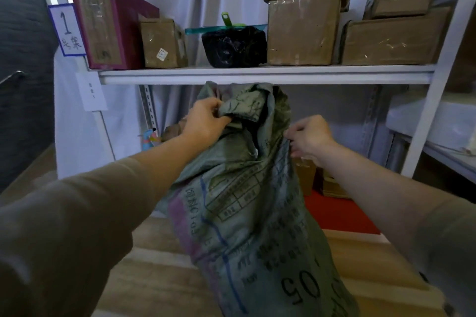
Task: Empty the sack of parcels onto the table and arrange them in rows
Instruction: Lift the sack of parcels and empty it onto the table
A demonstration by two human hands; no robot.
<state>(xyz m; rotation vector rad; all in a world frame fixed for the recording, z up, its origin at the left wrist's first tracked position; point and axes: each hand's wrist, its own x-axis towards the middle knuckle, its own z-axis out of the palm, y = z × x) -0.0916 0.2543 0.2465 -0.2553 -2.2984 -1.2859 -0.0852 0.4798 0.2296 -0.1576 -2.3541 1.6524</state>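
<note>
A full grey-green woven sack [247, 213] with printed text and the number 05 stands upright in the middle, its crumpled mouth just under the shelf edge. My left hand [206, 118] grips the bunched fabric at the sack's top left. My right hand [307, 136] pinches the sack's right edge a little lower. Nothing inside the sack can be seen. The sack's base rests on a light wooden surface [159, 278] near the bottom of the view.
A white metal shelf [257, 74] runs across above the sack, carrying a maroon box [103, 26], several cardboard boxes [301, 28] and a black wrapped bundle [233, 46]. More cartons [332, 185] and a red surface [340, 213] lie behind the sack. A second rack [438, 136] stands at right.
</note>
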